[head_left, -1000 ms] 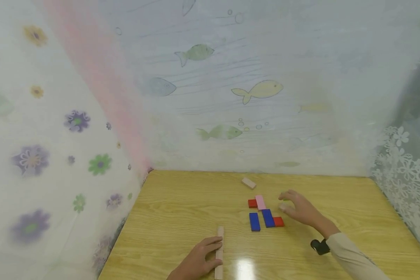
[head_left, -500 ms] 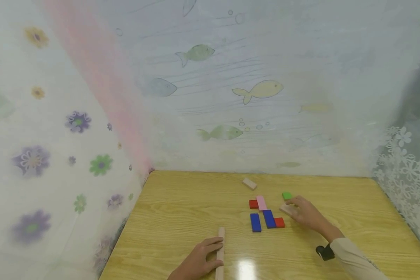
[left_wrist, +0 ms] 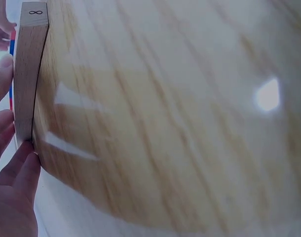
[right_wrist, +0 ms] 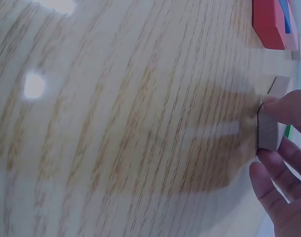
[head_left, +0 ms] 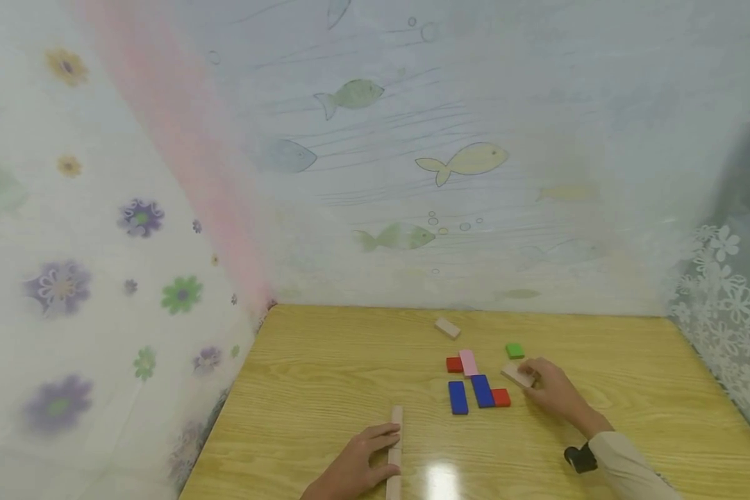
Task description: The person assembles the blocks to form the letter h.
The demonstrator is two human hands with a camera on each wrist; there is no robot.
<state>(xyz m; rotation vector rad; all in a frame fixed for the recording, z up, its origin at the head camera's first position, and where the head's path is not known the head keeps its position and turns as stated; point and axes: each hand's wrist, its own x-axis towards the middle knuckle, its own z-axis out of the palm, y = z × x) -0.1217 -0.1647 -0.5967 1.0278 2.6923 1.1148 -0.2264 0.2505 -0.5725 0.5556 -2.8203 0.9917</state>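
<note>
- The right hand (head_left: 553, 389) pinches a plain block (head_left: 512, 375) between thumb and fingers; if this block touches the tabletop (head_left: 325, 375), I cannot tell.
- The left hand (head_left: 353, 458) is relaxed, with fingers loosely bent and their tips touching the wooden row (head_left: 394, 458), which is made of blocks set end to end.
- The row's near end passes out of the head view at the bottom; a wide strip of wood surface separates it from the left blue block (head_left: 458, 398).
- The green block (head_left: 515, 351) is just beyond the pinched block, with a narrow gap between.
- The right blue block (head_left: 482, 391) touches the right red block (head_left: 501, 397) along its side; the pink block (head_left: 468, 362) adjoins the left red block (head_left: 453, 364).
- The far block (head_left: 447, 328) lies near the back edge, before the fish backdrop (head_left: 506, 104).
- The tabletop has yellowish grain and glossy reflections; the blocks are flat, straight-edged, and the row's pale wood bears a dark "8"-like mark on one end.
</note>
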